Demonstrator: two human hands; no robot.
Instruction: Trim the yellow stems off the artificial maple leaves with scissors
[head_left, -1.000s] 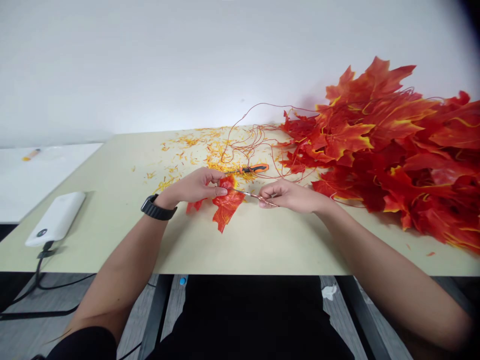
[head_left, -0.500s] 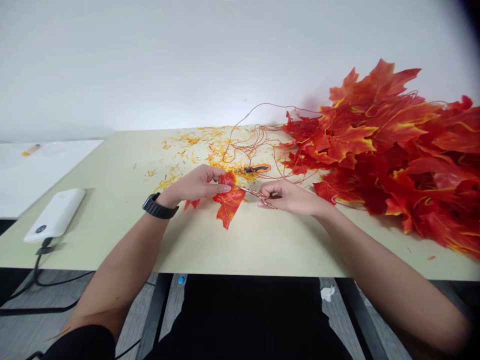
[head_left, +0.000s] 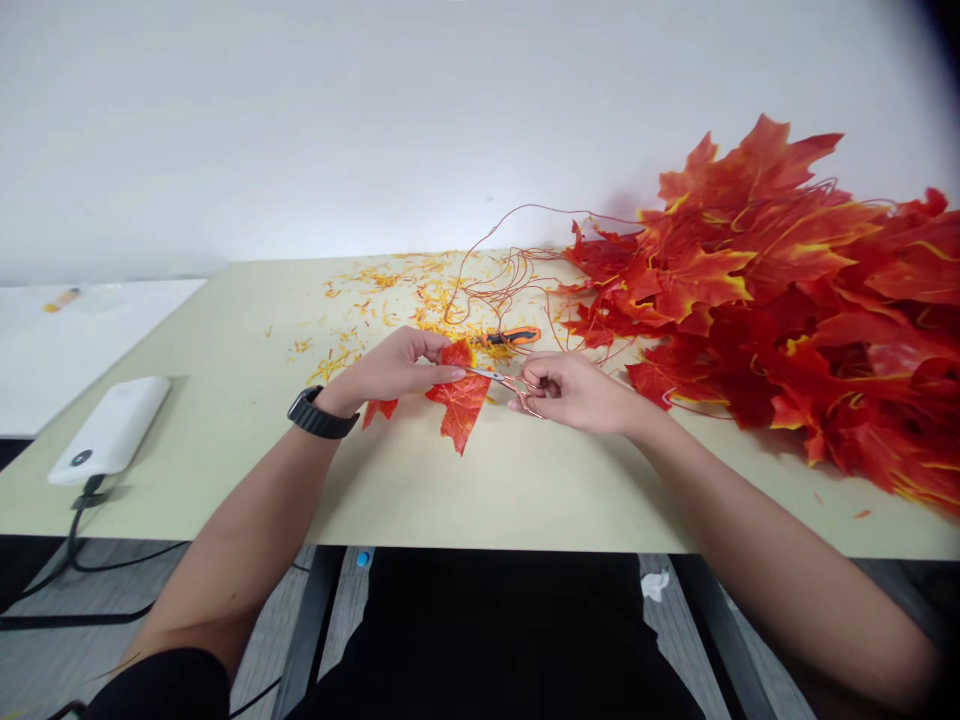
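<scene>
Scissors stand wider at the handles than one second earlier, gripped by the right hand. Left hand: thumb and fingers pinch a red leaf over the table, its upper part meeting the blades. Behind lie yellow clippings and an orange-and-black handle; at right, a leaf heap.

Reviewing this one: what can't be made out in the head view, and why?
All in the head view:
- Red leaf: partly hidden behind the left hand.
- Scissors: grip partly covered by the right hand; tips too small to tell whether they cut.
- Orange-and-black tool: left end lost around the red leaf and yellow scraps.
- Leaf pile: cut off by the right edge; overlaps prevent counting.
</scene>
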